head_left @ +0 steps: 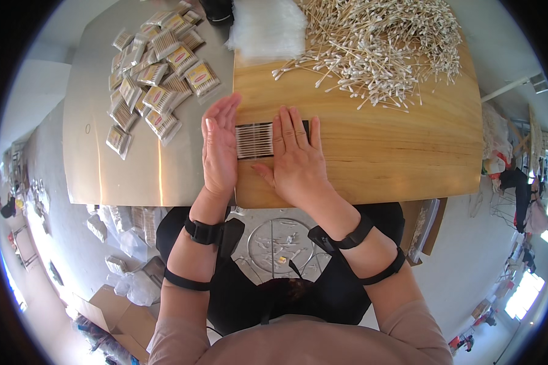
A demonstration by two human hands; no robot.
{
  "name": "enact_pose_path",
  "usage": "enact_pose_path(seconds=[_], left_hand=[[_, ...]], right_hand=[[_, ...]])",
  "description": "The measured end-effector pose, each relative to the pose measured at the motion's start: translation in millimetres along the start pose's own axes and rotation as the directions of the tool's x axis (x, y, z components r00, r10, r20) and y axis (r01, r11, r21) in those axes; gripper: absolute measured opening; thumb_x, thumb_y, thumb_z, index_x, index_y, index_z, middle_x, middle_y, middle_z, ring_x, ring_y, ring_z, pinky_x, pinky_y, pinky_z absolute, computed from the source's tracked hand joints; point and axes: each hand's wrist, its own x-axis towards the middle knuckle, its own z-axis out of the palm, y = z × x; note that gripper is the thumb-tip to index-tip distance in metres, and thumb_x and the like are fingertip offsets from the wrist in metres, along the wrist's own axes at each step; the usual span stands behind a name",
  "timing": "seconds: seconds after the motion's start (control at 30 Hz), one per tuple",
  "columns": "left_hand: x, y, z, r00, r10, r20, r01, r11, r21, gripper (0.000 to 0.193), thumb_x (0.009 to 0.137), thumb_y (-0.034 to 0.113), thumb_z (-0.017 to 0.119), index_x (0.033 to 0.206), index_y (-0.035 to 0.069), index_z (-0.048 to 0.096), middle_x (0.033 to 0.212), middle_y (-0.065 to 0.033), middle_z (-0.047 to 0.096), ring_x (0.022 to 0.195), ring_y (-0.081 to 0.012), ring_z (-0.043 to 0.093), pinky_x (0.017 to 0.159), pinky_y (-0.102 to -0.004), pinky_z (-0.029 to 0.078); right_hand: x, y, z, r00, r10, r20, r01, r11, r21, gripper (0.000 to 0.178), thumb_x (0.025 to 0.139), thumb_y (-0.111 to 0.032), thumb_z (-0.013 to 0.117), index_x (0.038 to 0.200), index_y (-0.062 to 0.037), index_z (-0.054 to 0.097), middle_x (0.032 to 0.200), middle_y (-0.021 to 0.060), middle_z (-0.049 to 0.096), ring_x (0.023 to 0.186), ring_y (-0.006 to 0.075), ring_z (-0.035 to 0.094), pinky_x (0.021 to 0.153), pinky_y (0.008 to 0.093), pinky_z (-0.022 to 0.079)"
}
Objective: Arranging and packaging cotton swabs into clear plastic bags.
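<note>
A row of cotton swabs (254,141) lies side by side on a dark flat piece (305,129) on the wooden board. My right hand (298,152) rests palm down over the right part of the row, fingers stretched forward and thumb out to the left. At the row's left end my left hand (220,146) stands on edge, fingers extended, its palm facing the swabs. Under my right palm the rest of the row is hidden. Beyond the hands, a large heap of loose cotton swabs (383,42) covers the far right of the board.
Filled packets of swabs (158,73) are piled on the metal tabletop (103,176) at left. Clear plastic bags (268,30) lie stacked at the far middle, beside a black object (217,8). The wooden board (396,164) ends near my lap. An opened cardboard box (119,316) sits lower left.
</note>
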Motion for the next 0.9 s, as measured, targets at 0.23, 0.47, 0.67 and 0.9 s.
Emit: enact_pose_path(seconds=[0.23, 0.47, 0.67, 0.9], left_hand=[[4, -2, -6, 1.000, 0.024, -0.004, -0.024, 1.000, 0.010, 0.054, 0.109, 0.040, 0.026, 0.141, -0.002, 0.035, 0.148, -0.0228, 0.041, 0.143, -0.0306, 0.035, 0.122, -0.0423, 0.020], [5, -1, -5, 1.000, -0.010, -0.024, 0.010, 1.000, -0.004, 0.056, 0.109, 0.043, 0.024, 0.140, -0.003, 0.036, 0.146, -0.0225, 0.043, 0.141, -0.0311, 0.036, 0.121, -0.0426, 0.021], [8, -1, -1, 0.999, -0.028, -0.047, 0.026, 0.999, -0.038, 0.056, 0.109, 0.043, 0.024, 0.140, -0.002, 0.038, 0.146, -0.0224, 0.044, 0.140, -0.0317, 0.038, 0.121, -0.0427, 0.021], [8, -4, -1, 0.999, 0.051, -0.019, -0.049, 0.996, 0.077, 0.051, 0.109, 0.038, 0.029, 0.141, -0.002, 0.037, 0.146, -0.0206, 0.045, 0.140, -0.0301, 0.039, 0.120, -0.0406, 0.024]], right_hand=[[-7, -1, 0, 1.000, 0.018, -0.012, -0.018, 1.000, -0.020, 0.091, 0.086, -0.056, 0.062, 0.142, 0.0128, 0.041, 0.154, 0.0299, 0.032, 0.149, 0.0395, 0.022, 0.119, 0.0617, 0.013], [-6, -9, 3, 1.000, 0.023, -0.009, -0.023, 1.000, 0.010, 0.090, 0.085, -0.054, 0.063, 0.142, 0.0126, 0.041, 0.154, 0.0297, 0.033, 0.149, 0.0394, 0.022, 0.119, 0.0611, 0.012], [-3, -2, 1, 1.000, 0.007, -0.025, -0.006, 1.000, 0.015, 0.089, 0.086, -0.053, 0.062, 0.143, 0.0121, 0.040, 0.155, 0.0274, 0.033, 0.149, 0.0380, 0.023, 0.119, 0.0603, 0.012], [9, 10, -12, 0.984, 0.018, -0.176, 0.012, 0.986, 0.167, 0.071, 0.089, -0.040, 0.065, 0.139, 0.0068, 0.047, 0.142, 0.0255, 0.047, 0.132, 0.0391, 0.044, 0.112, 0.0511, 0.033]])
